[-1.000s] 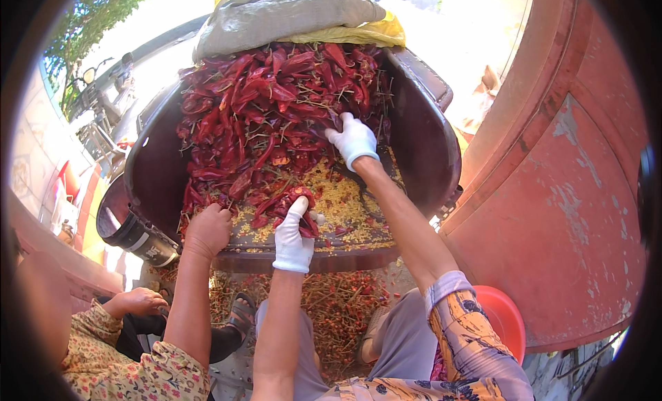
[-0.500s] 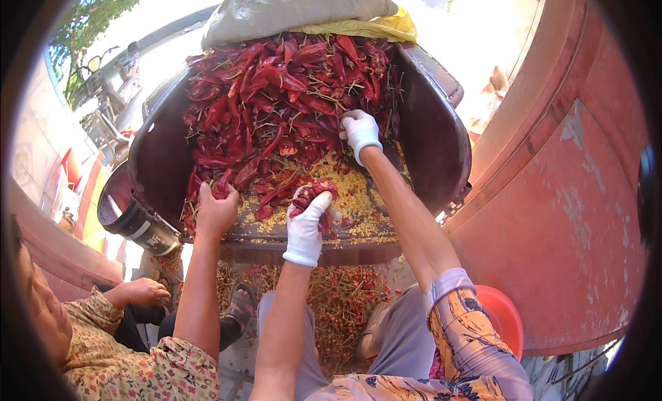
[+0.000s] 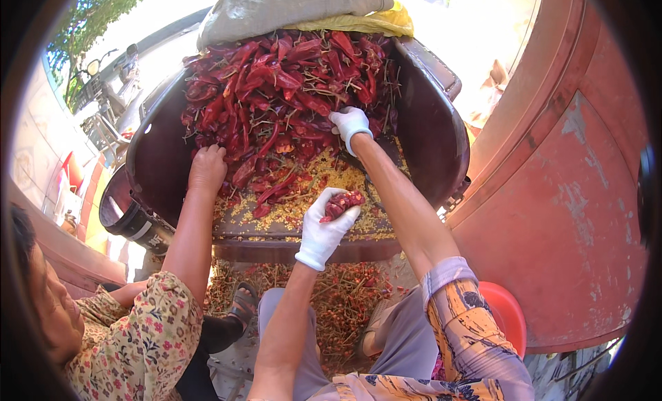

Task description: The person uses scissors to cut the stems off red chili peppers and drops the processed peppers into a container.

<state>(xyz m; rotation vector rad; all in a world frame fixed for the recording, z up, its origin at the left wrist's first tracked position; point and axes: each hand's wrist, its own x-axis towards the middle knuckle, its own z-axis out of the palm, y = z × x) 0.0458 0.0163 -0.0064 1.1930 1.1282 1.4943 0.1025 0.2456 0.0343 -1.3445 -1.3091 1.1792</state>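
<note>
My left hand (image 3: 323,230), in a white glove, is closed around a clump of dried red chili peppers (image 3: 342,206). It hovers over the near edge of a dark metal tub (image 3: 438,135). Inside the tub rises a big heap of dried red chili peppers (image 3: 276,77) with thin stems. My right hand (image 3: 352,128), also gloved in white, reaches into the heap's right side. Its fingers are pinched against the peppers; what lies between them is hidden. Loose yellow seeds (image 3: 327,172) cover the tub's floor between the heap and my left hand.
A co-worker sits at my left, a bare hand (image 3: 208,168) at the heap's left side. A grey and yellow sack (image 3: 289,11) lies over the tub's back. Stems litter the ground (image 3: 348,297) below. At right stand a red basin (image 3: 502,317) and a red panel (image 3: 545,215).
My left hand has swung right with its peppers and turned over. The right hand has shifted slightly left along the heap. The co-worker's hand has moved up from the near edge to the heap.
</note>
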